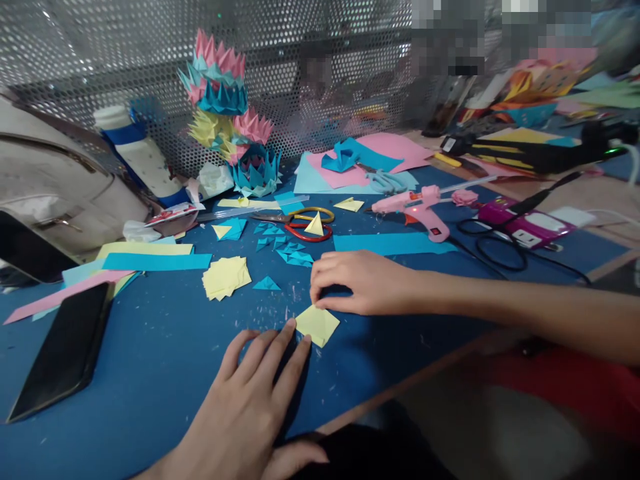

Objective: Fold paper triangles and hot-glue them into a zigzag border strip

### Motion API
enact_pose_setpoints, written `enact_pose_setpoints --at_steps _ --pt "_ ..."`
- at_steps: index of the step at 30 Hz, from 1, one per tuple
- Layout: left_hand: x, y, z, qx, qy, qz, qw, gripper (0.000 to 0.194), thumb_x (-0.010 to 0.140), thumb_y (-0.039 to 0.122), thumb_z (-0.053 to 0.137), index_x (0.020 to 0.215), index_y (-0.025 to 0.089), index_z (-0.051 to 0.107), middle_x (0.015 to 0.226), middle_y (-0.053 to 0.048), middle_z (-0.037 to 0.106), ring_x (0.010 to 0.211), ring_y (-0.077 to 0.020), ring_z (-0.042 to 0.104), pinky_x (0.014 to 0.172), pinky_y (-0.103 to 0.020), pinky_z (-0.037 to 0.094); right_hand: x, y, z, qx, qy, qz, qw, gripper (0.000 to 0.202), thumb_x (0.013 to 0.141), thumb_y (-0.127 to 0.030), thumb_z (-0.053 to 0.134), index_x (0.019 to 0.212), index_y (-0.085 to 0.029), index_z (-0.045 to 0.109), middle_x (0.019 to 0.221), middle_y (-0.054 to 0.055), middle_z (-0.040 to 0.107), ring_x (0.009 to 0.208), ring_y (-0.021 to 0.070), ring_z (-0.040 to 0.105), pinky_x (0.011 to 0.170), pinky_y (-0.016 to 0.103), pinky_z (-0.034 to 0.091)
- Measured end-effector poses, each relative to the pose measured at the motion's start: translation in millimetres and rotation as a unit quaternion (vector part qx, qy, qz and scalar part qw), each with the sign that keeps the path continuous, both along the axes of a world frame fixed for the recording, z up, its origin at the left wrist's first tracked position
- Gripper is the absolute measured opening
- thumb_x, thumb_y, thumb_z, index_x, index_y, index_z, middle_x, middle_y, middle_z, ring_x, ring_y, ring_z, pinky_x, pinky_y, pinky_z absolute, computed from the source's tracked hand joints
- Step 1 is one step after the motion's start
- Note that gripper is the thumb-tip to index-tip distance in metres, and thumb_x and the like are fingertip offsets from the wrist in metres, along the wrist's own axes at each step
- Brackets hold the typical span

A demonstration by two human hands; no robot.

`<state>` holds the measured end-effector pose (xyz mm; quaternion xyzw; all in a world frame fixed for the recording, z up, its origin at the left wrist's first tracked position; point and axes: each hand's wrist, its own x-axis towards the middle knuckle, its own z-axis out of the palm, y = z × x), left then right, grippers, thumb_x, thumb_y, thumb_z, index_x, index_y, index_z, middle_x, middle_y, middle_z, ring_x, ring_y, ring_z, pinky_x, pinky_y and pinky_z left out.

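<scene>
A small yellow paper square (319,325) lies on the blue tabletop, turned with one corner toward me. My left hand (255,380) rests flat with its fingers spread, and its fingertips touch the square's left and near edges. From the right, my right hand (367,283) pinches the far corner of the paper between thumb and fingers. Left of the hands sits a pile of yellow paper squares (226,278). A blue folded triangle (267,283) lies beside that pile, and several more blue folded pieces (295,255) are just beyond my right hand.
Scissors (300,223) lie behind the folded pieces, with a pink glue gun (423,210) and its cable to the right. Blue paper strips (157,261) and a black phone (63,350) are at left. Folded paper flowers (220,93) and a bottle (137,157) stand against the perforated metal panel.
</scene>
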<state>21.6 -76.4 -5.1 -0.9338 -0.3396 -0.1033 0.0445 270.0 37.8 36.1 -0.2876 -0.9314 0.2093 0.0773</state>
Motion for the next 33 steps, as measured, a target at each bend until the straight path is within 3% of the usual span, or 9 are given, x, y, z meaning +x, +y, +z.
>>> enact_pose_setpoints --at_steps 5,10,16,25,28,33 --pt "-4 5 7.8 -0.025 0.02 -0.008 0.999 0.073 0.095 0.068 0.042 0.149 0.019 0.043 0.144 -0.015 0.052 0.122 -0.0341 0.05 0.104 -0.051 0.03 -12 1 0.3 -0.037 -0.036 -0.032 0.998 0.007 0.088 -0.023 0.068 0.093 -0.019 0.066 0.087 0.0 0.067 0.088 0.0161 0.058 0.063 0.024 0.032" --pt "-5 9 9.7 -0.039 0.008 -0.011 0.999 0.069 0.096 0.064 0.044 0.149 0.02 0.043 0.142 -0.015 0.053 0.123 -0.034 0.049 0.106 -0.054 0.029 -18 3 3.9 -0.048 -0.048 -0.009 0.998 0.005 0.088 -0.019 0.066 0.084 -0.018 0.064 0.084 -0.001 0.067 0.086 0.014 0.057 0.062 0.023 0.031" --pt "-4 10 8.6 -0.043 -0.015 0.013 0.999 0.067 0.097 0.064 0.041 0.144 0.018 0.05 0.135 -0.014 0.058 0.121 -0.0322 0.05 0.11 -0.054 0.027 -20 -4 -0.5 0.022 -0.036 0.036 0.998 0.006 0.091 -0.019 0.062 0.086 -0.018 0.063 0.088 -0.001 0.066 0.084 0.0138 0.056 0.061 0.025 0.03" --pt "-9 19 12.9 -0.051 -0.011 -0.026 0.998 0.063 0.098 0.06 0.043 0.142 0.015 0.052 0.141 -0.013 0.058 0.123 -0.031 0.051 0.112 -0.052 0.025 -10 -16 -17.3 0.274 -0.02 0.102 0.956 0.019 0.099 -0.02 0.052 0.084 -0.017 0.064 0.089 0.005 0.065 0.083 0.0177 0.049 0.063 0.031 0.027" --pt "-11 21 11.7 -0.044 -0.018 -0.034 0.998 0.065 0.097 0.063 0.042 0.141 0.016 0.053 0.138 -0.011 0.06 0.124 -0.0297 0.052 0.114 -0.05 0.021 -7 -17 -18.0 0.277 -0.005 0.107 0.955 0.024 0.1 -0.02 0.05 0.083 -0.017 0.066 0.089 0.004 0.065 0.084 0.0174 0.049 0.065 0.031 0.028" --pt "-13 25 10.9 -0.036 -0.039 -0.06 0.997 0.071 0.097 0.066 0.039 0.146 0.015 0.046 0.14 -0.01 0.061 0.125 -0.0257 0.054 0.119 -0.046 0.008 5 -15 -13.3 0.215 -0.004 0.097 0.972 0.023 0.098 -0.028 0.057 0.081 -0.017 0.069 0.093 0.005 0.065 0.086 0.0187 0.048 0.068 0.031 0.03"
